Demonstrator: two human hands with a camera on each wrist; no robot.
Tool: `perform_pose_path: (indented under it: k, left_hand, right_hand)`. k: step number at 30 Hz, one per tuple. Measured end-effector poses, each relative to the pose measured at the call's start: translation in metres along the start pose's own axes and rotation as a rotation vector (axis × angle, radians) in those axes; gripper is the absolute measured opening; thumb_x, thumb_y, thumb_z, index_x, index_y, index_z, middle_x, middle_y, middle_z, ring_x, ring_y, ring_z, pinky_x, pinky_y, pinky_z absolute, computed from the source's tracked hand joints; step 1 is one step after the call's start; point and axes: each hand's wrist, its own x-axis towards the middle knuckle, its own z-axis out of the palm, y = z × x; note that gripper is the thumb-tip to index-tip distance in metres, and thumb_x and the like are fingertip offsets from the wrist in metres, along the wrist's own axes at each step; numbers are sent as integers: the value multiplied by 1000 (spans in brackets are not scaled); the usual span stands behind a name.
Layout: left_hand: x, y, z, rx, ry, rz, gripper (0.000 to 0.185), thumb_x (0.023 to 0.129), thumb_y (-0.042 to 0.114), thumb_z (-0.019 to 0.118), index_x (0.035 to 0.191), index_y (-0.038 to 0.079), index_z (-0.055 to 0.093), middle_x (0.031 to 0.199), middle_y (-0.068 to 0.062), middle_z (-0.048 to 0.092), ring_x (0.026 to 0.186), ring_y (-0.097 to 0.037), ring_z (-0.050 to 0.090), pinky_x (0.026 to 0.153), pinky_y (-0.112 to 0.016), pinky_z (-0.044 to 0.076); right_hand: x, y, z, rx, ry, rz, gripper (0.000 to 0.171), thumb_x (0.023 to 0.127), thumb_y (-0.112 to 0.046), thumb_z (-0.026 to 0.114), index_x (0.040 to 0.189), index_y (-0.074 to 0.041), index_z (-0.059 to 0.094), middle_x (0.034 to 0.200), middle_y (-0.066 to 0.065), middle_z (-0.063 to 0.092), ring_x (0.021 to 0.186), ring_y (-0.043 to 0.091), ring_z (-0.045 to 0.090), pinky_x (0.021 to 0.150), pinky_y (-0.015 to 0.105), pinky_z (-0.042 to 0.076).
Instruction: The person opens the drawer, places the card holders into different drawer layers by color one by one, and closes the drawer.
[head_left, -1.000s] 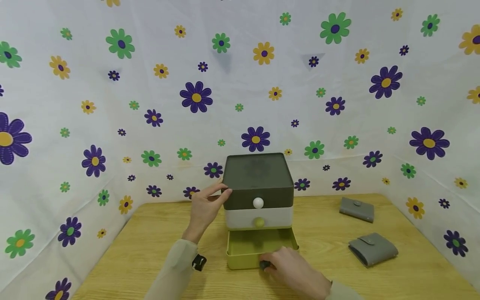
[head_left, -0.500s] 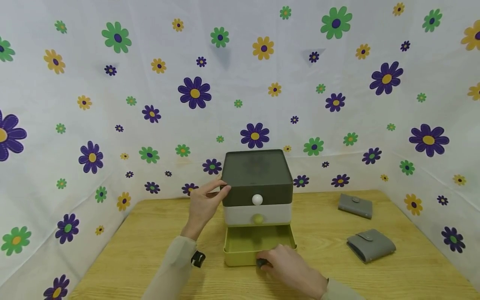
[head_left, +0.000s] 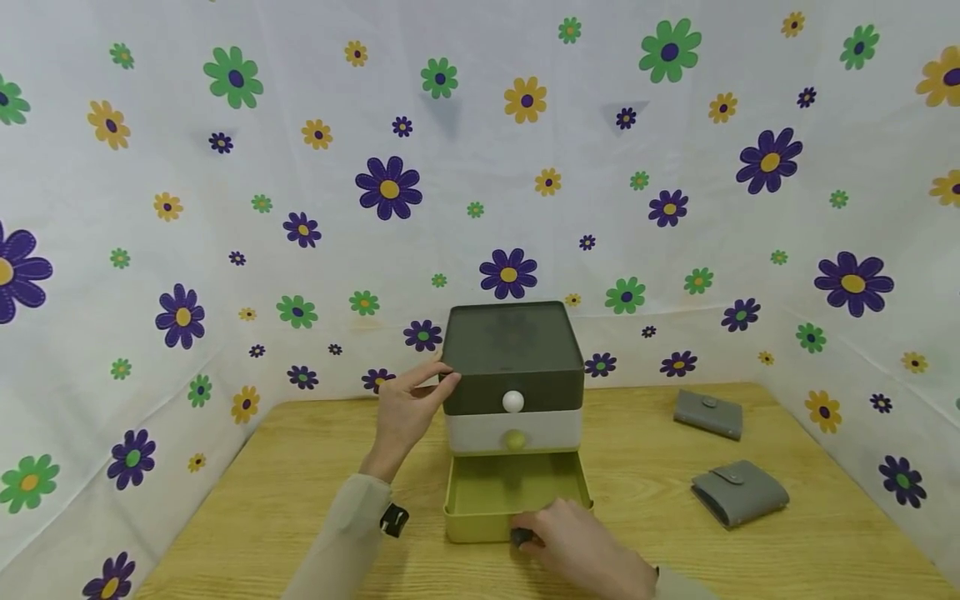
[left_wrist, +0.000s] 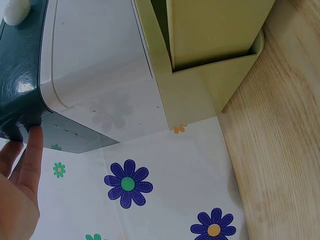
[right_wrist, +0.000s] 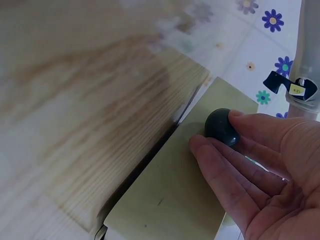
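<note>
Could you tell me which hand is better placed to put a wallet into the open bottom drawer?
Probably the right hand: it pinches the drawer knob, and both wallets lie on its side. The left hand steadies the drawer unit.

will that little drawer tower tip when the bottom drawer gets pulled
Probably a little prone: the drawer tower is tall, narrow and looks like light plastic. The left hand touches its top corner. The yellow drawer, held by the right hand, looks empty.

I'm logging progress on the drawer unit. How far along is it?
Done: the bottom drawer is pulled out and looks empty. In hand: the right hand pinches its dark knob, and the left hand steadies the unit's top. Left: two wallets lie untouched on the table.
</note>
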Motion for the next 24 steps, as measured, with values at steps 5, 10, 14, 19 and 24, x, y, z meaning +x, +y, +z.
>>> perform_pose_path:
  k: [5,10,14,19,24]
  left_hand:
    - [0,1,-1,19,-5,2,17,87,11,74,100,1,75,109,-17,73,105,-31,69,81,-44,60]
    - [1,-1,-1,22,-3,-9,15,87,11,75,99,2,76,104,-14,75,100,-30,71,81,-43,60]
    - [2,-1,0,5,-1,-3,14,87,11,74,99,3,76,103,-13,75,101,-29,71,82,-45,60]
    - [0,1,0,1,-7,22,15,88,9,74,100,1,75,103,-15,75,100,-30,71,81,-44,60]
    - [1,-2,0,-8,-10,25,15,87,8,74,100,-1,75,102,-17,74,97,-34,71,80,-46,60]
  right_hand:
    - [-2,-2,1,-6,-8,-5,18,88,-19,74,105,-18,74,86,-10,73,65,-6,58,54,14,44]
    - [-5,-4,1,29,-36,-21,16,90,-18,72,105,-18,74,76,-13,69,55,-8,47,50,11,38]
    - [-7,-6,1,41,-31,-14,16,90,-17,71,106,-18,73,78,-12,70,54,-7,45,51,13,37]
    - [-8,-7,0,29,-28,-17,13,90,-15,71,102,-19,73,74,-14,66,53,-6,42,50,12,36]
    - [-9,-9,-1,46,-47,-1,14,90,-13,70,103,-18,73,69,-16,60,52,-5,38,48,13,33]
